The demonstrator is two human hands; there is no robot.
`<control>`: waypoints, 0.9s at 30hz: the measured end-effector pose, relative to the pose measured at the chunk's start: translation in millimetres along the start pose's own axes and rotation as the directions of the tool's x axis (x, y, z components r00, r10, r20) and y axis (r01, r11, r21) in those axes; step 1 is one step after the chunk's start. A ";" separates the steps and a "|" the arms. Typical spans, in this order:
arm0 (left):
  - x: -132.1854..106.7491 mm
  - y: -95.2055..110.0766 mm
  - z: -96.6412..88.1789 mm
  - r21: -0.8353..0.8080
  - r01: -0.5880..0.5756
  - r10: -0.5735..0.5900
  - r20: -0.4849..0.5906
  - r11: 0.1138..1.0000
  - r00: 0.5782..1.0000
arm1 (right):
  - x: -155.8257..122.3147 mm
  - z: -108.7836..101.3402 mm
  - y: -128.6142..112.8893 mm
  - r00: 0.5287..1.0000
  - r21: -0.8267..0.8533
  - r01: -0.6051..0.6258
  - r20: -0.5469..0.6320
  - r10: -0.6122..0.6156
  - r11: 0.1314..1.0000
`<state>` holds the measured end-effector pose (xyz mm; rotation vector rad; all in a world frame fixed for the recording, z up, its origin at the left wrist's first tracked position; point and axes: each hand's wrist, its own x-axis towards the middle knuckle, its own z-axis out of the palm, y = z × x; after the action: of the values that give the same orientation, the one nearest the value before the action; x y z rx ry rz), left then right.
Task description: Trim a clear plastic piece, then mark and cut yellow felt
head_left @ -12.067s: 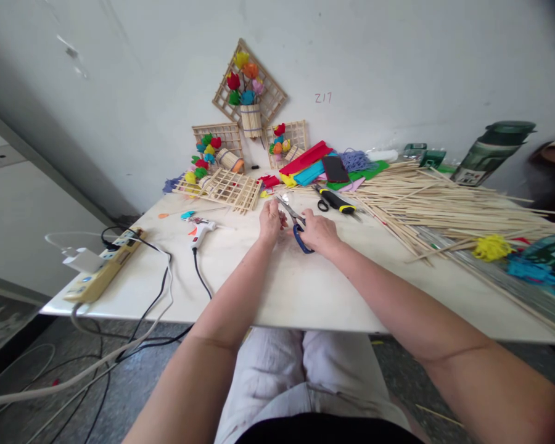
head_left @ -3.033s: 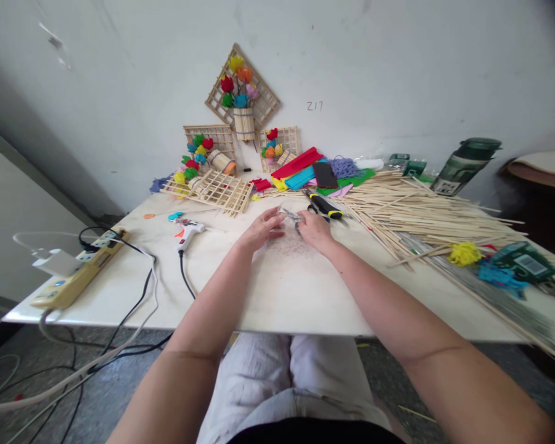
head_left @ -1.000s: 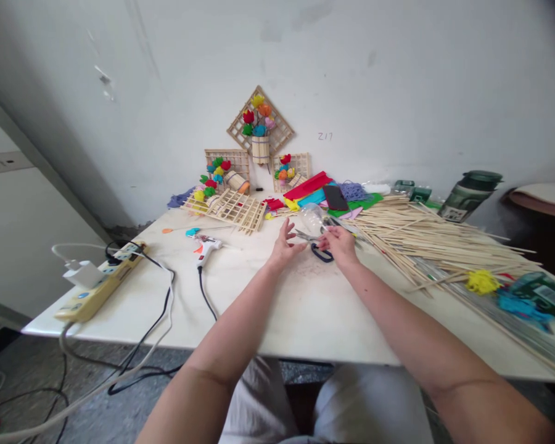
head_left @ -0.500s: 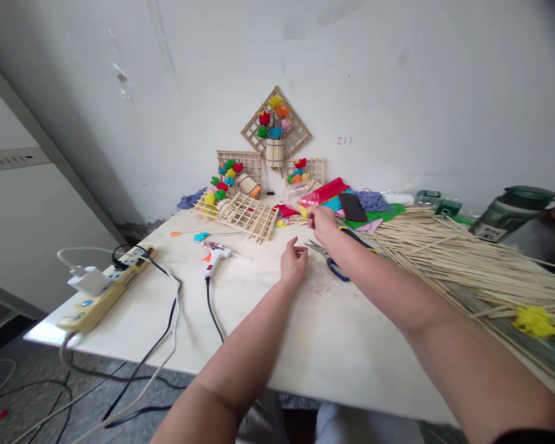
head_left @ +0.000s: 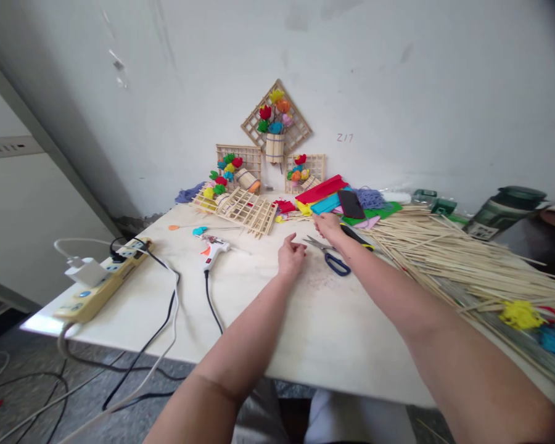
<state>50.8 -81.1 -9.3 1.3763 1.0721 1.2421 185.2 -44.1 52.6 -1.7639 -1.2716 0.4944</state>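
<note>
My left hand rests over the middle of the table, its fingers apart and nothing in them. My right hand reaches farther forward, beside the yellow paper and the blue paper. Its fingers are pressed together; whatever they hold, if anything, is hidden. Just below that hand lie dark-handled scissors, blades pointing left. A tool with black and yellow handles is partly covered by my right forearm. Red paper and a dark phone lie behind.
A white glue gun lies left, its cable crossing the table edge. Farther left is a power strip with cords. Stick lattices with paper flowers stand at the back. Many thin sticks and a dark bottle occupy the right.
My right hand has come down slightly, and the blurred reddish-pink thing near its fingers no longer shows. My left hand has barely moved. The view has shifted a little.
</note>
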 end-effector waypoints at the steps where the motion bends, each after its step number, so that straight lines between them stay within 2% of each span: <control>1: -0.8 2.1 -0.5 -0.025 0.024 -0.024 -0.004 0.999 1.000 | -4.5 -9.4 2.7 1.000 -0.051 0.019 0.018 -0.018 0.999; 3: -2.0 6.4 -1.1 -0.079 0.078 -0.079 -0.010 0.994 0.997 | -14.4 -29.9 5.2 0.995 -0.185 0.063 0.093 -0.047 0.981; 5: -2.5 10.0 -1.1 -0.116 0.107 -0.110 -0.016 0.987 0.994 | -27.4 -49.9 5.1 0.978 -0.356 0.125 0.204 -0.054 0.926; 7: -2.5 12.2 -0.7 -0.122 0.109 -0.112 -0.022 0.987 0.993 | -43.1 -66.0 4.1 0.947 -0.572 0.250 0.313 -0.074 0.782; 9: -2.2 13.0 -0.3 -0.110 0.108 -0.111 -0.021 0.988 0.994 | -58.7 -75.6 4.1 0.925 -0.702 0.315 0.377 -0.041 0.639; 12: -2.1 12.7 -0.2 -0.094 0.100 -0.102 -0.024 0.991 0.994 | -75.8 -76.5 9.1 0.894 -0.752 0.343 0.445 0.050 0.563; 14: -2.4 12.3 -0.4 -0.085 0.091 -0.094 -0.029 0.992 0.995 | -81.1 -71.1 15.1 0.894 -0.768 0.363 0.447 0.035 0.528; 17: -3.1 12.6 -1.2 -0.081 0.081 -0.083 -0.026 0.993 0.996 | -81.5 -63.0 23.6 0.905 -0.793 0.397 0.421 -0.055 0.461; 19: -3.4 13.2 -1.6 -0.081 0.079 -0.080 -0.020 0.994 0.997 | -78.7 -60.9 26.5 0.915 -0.806 0.390 0.393 -0.089 0.446; 22: -3.7 14.2 -1.6 -0.084 0.085 -0.087 -0.019 0.993 0.996 | -72.6 -62.4 26.5 0.919 -0.807 0.368 0.393 -0.046 0.461; 24: -4.0 14.8 -1.4 -0.088 0.090 -0.092 -0.014 0.992 0.996 | -68.4 -64.3 25.9 0.911 -0.791 0.370 0.412 -0.023 0.487; 27: -5.2 15.8 -1.5 -0.092 0.088 -0.089 -0.004 0.992 0.996 | -63.8 -65.3 28.1 0.898 -0.736 0.405 0.432 -0.085 0.543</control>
<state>48.8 -88.6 5.6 1.2427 1.0573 1.2176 223.3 -131.7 53.4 -2.2226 -2.2399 -0.0009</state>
